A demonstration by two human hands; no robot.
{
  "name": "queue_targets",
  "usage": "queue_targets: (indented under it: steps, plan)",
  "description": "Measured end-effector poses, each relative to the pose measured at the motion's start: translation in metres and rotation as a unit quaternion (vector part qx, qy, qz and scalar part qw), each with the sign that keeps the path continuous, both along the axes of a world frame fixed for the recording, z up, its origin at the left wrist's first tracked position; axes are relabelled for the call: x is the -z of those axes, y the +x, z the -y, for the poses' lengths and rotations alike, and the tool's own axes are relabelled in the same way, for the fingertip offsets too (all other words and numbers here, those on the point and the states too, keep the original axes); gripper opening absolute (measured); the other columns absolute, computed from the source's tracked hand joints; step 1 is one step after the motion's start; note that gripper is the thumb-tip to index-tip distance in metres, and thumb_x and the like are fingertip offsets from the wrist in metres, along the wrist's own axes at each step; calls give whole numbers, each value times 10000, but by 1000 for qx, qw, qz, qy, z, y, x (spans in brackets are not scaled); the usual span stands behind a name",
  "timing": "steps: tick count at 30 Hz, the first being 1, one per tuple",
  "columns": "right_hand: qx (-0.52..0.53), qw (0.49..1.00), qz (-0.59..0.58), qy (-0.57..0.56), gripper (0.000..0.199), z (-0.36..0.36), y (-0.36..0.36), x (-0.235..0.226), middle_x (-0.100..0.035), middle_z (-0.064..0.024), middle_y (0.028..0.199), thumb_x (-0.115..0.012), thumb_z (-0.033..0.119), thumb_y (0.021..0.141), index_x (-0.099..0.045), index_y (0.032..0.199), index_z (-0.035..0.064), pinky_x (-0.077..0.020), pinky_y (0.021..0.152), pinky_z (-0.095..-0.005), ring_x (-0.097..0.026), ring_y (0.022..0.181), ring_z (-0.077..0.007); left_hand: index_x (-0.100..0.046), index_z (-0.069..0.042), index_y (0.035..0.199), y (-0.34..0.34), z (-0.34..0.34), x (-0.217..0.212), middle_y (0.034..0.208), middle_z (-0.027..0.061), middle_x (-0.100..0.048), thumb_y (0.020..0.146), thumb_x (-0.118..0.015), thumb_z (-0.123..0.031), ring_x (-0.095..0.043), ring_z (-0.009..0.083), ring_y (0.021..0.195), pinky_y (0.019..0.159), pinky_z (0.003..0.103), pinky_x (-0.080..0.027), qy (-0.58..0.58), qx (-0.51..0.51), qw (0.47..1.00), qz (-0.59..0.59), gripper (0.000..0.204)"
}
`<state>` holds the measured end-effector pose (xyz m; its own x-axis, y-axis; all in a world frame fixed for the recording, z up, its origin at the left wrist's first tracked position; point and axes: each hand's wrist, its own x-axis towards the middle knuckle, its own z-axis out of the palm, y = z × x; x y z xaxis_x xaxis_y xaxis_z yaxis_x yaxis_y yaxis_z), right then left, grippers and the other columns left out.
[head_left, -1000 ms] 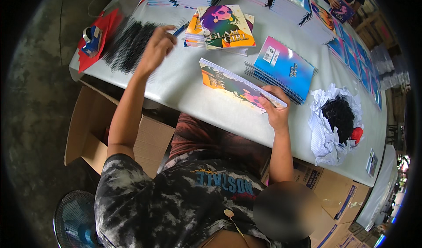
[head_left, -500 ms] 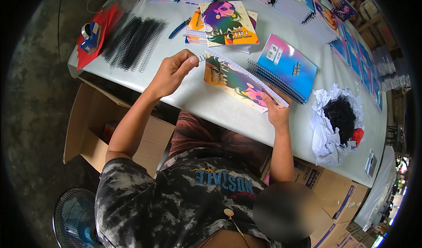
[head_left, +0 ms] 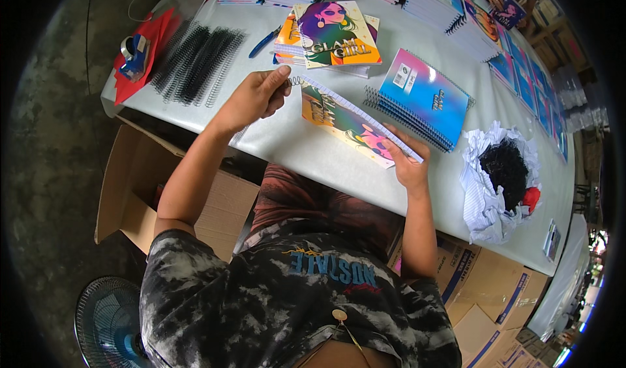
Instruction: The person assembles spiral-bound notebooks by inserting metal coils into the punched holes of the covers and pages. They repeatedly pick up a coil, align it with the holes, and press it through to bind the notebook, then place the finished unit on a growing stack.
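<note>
My right hand [head_left: 407,161] grips an unbound notebook [head_left: 352,123] with a colourful illustrated cover by its right end, tilted so its holed edge faces up and away. Closed around a dark spiral binding coil [head_left: 295,80], my left hand [head_left: 259,97] is just off the notebook's left end. One end of the coil pokes out toward the holes, and more of it shows below the hand. Whether the coil's tip is inside the first holes, I cannot tell. Beyond lies a stack of similar notebooks [head_left: 336,32]; on the right, a pile of coil-bound blue and pink notebooks [head_left: 424,97].
Many loose black coils [head_left: 199,61] lie at left, near a blue tape dispenser [head_left: 134,58] on red sheets. Blue-handled pliers [head_left: 265,42] rest by the stack. At right, crumpled paper [head_left: 479,205] holds black scraps. Another person's hand [head_left: 492,0] shows at far right.
My left hand has shifted slightly left and up, its wrist turned, with the coil in it. The notebook and my right hand have moved only a little to the left.
</note>
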<state>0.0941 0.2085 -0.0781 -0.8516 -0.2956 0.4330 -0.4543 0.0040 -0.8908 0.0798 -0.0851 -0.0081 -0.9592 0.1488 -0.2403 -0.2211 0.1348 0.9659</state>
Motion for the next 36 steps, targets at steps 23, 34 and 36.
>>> queue_targets:
  steps: [23, 34, 36]
  plan:
    - [35, 981, -183, 43, 346, 15, 10, 5, -637, -156, 1023, -525, -131, 730, -613, 1046, -18, -507, 807, -300, -635, 932, -255, -589, -58, 957, 3, -12, -55, 964, 40, -562, 704, -691, -157, -522, 218, 982, 902, 364, -385, -584, 181, 687, -394, 290]
    - [63, 972, -218, 61, 324, 25, 19, 1, -646, -158, 996, -523, -105, 725, -631, 1016, -12, -512, 785, -297, -644, 905, -259, -248, 20, 1337, 0, -5, 15, 1420, 257, -154, 680, -482, -729, -143, 445, 1300, 1032, 571, 36, -555, -47, 622, -551, 1024]
    - [74, 974, -209, 53, 316, 25, 21, 8, -648, -159, 987, -523, -95, 730, -630, 1017, -16, -516, 771, -297, -649, 886, -260, -205, 60, 1350, 21, 9, 85, 1429, 289, -77, 681, -390, -779, -57, 459, 1316, 1016, 590, 60, -595, 88, 560, -570, 1089]
